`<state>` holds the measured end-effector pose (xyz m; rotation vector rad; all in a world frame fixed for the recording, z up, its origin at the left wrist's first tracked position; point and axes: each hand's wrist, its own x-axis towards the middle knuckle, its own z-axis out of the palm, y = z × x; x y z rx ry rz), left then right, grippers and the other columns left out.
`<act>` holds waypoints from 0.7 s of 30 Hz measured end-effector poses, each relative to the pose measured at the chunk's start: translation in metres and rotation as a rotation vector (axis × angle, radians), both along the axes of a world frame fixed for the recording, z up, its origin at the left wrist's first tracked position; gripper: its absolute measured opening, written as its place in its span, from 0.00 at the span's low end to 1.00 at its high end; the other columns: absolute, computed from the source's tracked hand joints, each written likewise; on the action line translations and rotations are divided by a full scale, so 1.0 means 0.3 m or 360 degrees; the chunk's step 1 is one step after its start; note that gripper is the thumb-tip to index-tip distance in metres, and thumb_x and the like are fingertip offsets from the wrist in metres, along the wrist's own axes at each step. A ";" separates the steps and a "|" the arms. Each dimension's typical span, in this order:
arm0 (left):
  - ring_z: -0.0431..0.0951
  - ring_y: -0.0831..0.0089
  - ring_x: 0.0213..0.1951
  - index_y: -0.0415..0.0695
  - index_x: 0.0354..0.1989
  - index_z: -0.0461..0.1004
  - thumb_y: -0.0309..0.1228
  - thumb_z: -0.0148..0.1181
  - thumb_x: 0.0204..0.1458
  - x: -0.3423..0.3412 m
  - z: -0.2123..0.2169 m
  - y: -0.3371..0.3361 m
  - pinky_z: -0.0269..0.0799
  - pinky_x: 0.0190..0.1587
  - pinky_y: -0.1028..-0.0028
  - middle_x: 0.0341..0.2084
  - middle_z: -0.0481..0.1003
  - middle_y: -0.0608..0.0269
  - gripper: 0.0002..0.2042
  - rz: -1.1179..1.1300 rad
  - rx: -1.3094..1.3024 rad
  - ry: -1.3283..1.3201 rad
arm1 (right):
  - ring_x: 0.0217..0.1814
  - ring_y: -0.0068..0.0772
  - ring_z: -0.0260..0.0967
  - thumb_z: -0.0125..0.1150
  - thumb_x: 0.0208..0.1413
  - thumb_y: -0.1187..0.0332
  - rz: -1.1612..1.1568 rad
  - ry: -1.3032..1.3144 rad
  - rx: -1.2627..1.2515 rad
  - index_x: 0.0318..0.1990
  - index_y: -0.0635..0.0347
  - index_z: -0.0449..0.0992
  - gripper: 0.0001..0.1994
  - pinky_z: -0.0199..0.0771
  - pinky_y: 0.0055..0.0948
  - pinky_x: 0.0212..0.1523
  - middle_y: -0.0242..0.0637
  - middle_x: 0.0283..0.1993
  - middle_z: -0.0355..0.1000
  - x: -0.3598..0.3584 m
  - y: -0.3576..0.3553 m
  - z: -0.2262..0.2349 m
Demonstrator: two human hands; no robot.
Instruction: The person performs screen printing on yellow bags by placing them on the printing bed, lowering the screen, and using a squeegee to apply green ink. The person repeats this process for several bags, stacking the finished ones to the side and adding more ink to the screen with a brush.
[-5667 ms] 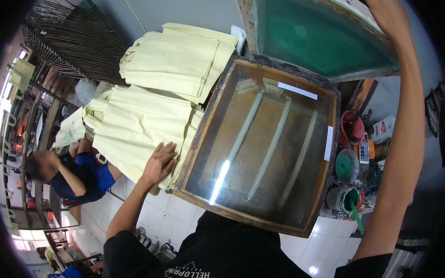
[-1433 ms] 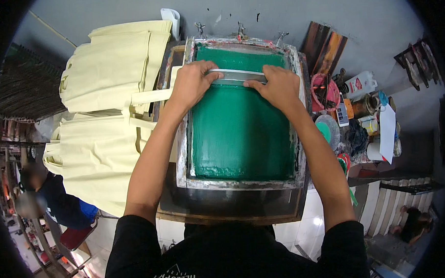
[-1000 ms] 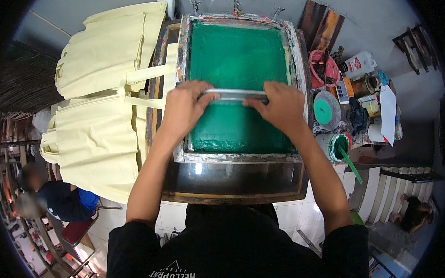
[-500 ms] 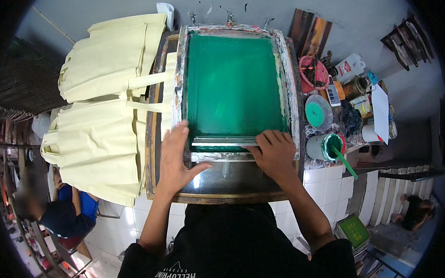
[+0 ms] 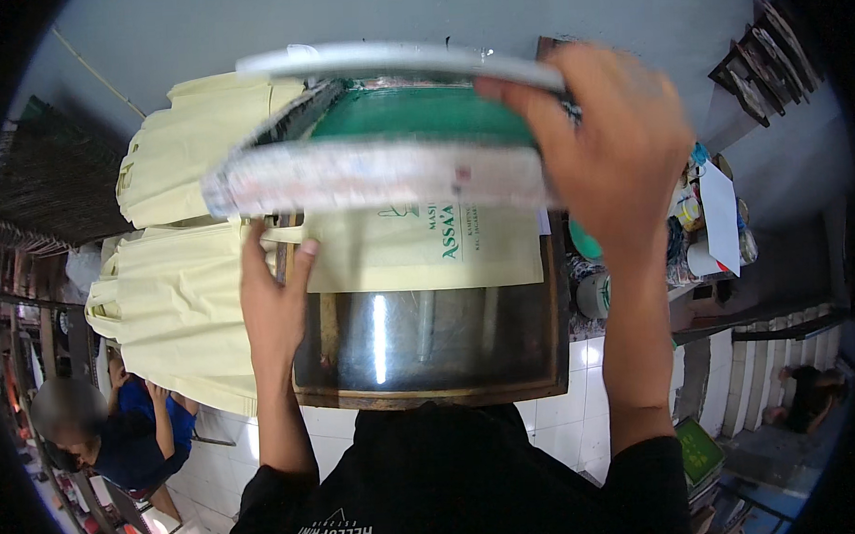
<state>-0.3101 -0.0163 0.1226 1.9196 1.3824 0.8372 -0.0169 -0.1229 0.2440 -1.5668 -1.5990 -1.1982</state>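
My right hand [image 5: 616,133] is raised at the far right, fingers closed round a long silver squeegee [image 5: 392,59]; both are smeared by motion. Below the squeegee, the screen-printing frame [image 5: 377,175] stands tilted, its near edge lifted, with green mesh [image 5: 422,115] inside. Under it lies a cream fabric tote bag [image 5: 502,250] bearing a fresh green print, partly covered by the frame. My left hand [image 5: 276,291] is just beneath the frame's near left corner, thumb and forefinger spread beside the bag's strap [image 5: 285,234]; whether it touches the strap, I cannot tell.
Cream tote bags [image 5: 179,304] lie in two stacks on the left. The dark glossy printing table [image 5: 430,347] shows in front of me. Right of it stand a white ink pot [image 5: 593,294] and a cluttered side bench. A seated person [image 5: 141,428] is at lower left, another person [image 5: 813,395] at far right.
The frame has tilted up from lying flat, uncovering the printed bag. My right hand has lifted the squeegee up and away. My left hand has moved left and opened near the strap.
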 end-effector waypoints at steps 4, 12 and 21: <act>0.78 0.40 0.47 0.30 0.56 0.67 0.48 0.69 0.54 -0.052 -0.220 -0.008 0.74 0.50 0.54 0.50 0.73 0.36 0.34 0.0118 -0.0169 0.0962 | 0.30 0.42 0.74 0.67 0.56 0.54 -0.0192 0.0438 -0.0409 0.32 0.58 0.82 0.15 0.72 0.41 0.34 0.42 0.29 0.78 -0.005 0.090 0.213; 0.78 0.66 0.28 0.38 0.38 0.73 0.34 0.67 0.58 -0.077 -0.400 0.066 0.72 0.30 0.70 0.25 0.76 0.58 0.12 0.0049 -0.0601 -0.0619 | 0.31 0.53 0.76 0.68 0.54 0.49 -0.0232 0.0213 -0.0086 0.33 0.64 0.84 0.21 0.74 0.45 0.37 0.51 0.29 0.79 0.184 0.272 0.343; 0.71 0.72 0.15 0.38 0.50 0.64 0.27 0.64 0.60 -0.469 -0.133 0.446 0.66 0.20 0.75 0.19 0.72 0.61 0.16 0.0522 -0.0172 -0.1255 | 0.30 0.42 0.76 0.70 0.52 0.51 -0.0183 0.0470 -0.0309 0.32 0.64 0.84 0.20 0.72 0.40 0.35 0.49 0.27 0.78 0.220 0.360 0.424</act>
